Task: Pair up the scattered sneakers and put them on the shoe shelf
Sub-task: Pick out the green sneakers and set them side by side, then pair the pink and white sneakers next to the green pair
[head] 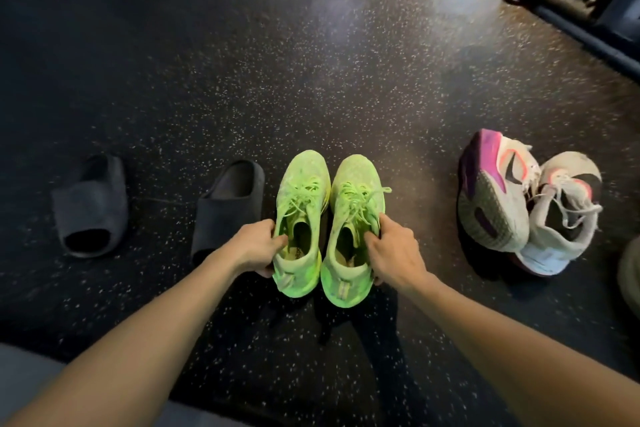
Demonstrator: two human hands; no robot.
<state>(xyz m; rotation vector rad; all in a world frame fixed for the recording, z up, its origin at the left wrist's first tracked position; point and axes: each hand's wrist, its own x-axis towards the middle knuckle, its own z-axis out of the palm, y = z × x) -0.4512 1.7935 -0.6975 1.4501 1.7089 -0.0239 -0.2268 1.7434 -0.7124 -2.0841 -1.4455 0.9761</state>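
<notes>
Two neon green sneakers stand side by side in the middle, toes pointing away from me. My left hand [256, 248] grips the left green sneaker [300, 218] at its collar, thumb inside the opening. My right hand [393, 250] grips the right green sneaker [353, 222] the same way on its outer side. To the right lie two white sneakers with pink and purple accents: one white sneaker [491, 198] is tipped on its side, sole showing, leaning against the other white sneaker [561, 215], which sits upright.
Two black slides lie on the speckled dark rubber floor [277, 80]: one slide [90, 206] at far left, another slide [228, 208] beside the green pair. A metal equipment base [568, 0] stands at top right. A rounded object [632, 274] pokes in at the right edge.
</notes>
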